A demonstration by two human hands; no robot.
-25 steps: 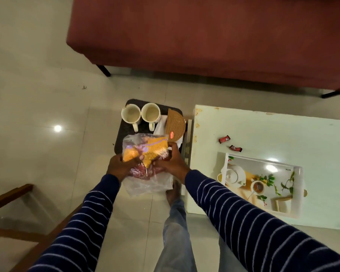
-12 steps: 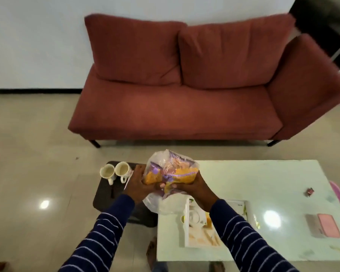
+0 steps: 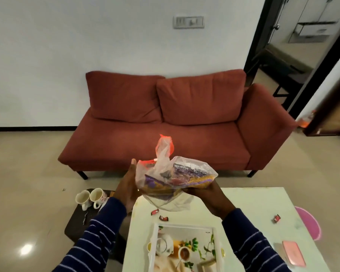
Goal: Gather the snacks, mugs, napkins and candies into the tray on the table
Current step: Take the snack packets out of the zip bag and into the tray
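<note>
Cradling crinkly clear snack bag (image 3: 175, 177), hands (image 3: 208, 195)

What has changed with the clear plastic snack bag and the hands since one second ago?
Both hands, left hand and right hand, carried the clear plastic snack bag from above the dark side stool to above the white table, beyond the picture-printed tray. The two cream mugs stayed on the stool.

We see a white counter (image 3: 249, 205) with a printed tray (image 3: 185, 250) at its near edge, three wrapped candies (image 3: 155, 212) (image 3: 164, 218) (image 3: 276, 218) scattered behind it, a pink case (image 3: 293, 253) near right. Left, a low dark stool (image 3: 77, 224) carries two mugs (image 3: 82, 197) (image 3: 97, 195), touching.
</note>
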